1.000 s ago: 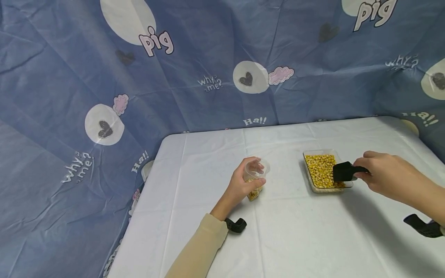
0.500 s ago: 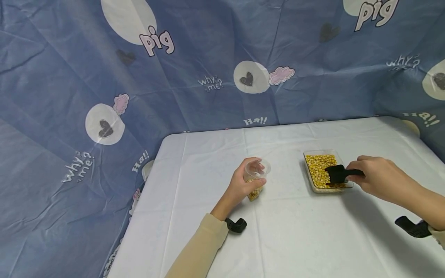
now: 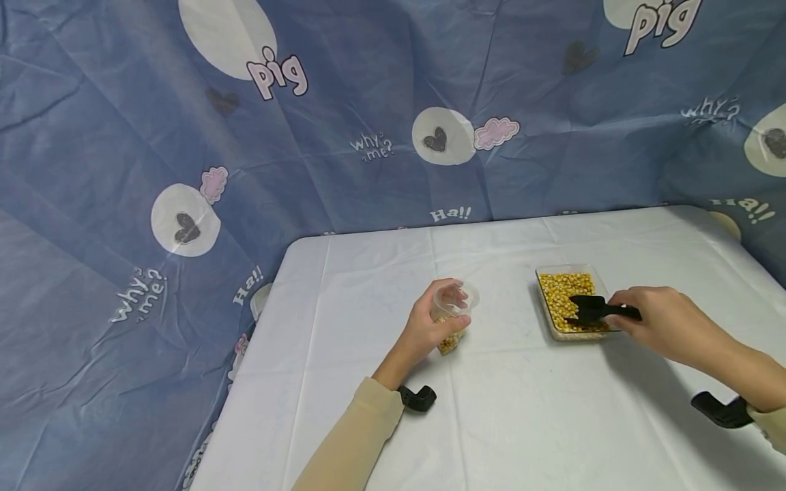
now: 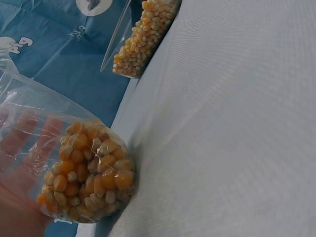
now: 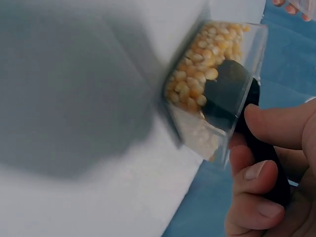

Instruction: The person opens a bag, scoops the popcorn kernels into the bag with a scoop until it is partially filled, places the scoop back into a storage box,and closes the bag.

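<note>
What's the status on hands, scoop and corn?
Left hand grips clear cup, part-filled with kernels. Right hand holds black scoop in corn tray. Nothing in the way.

One clear cup [image 3: 453, 308], one clear tray [image 3: 568, 271] of corn kernels and one black scoop [image 3: 591, 310] are sitting on one table [image 3: 528, 416].

A table [image 3: 528, 423] under a white cloth fills the lower right of the frame. Behind and to its left hangs a creased blue backdrop [image 3: 344, 88] printed with white circles, hearts, pink clouds and words like "pig".
</note>
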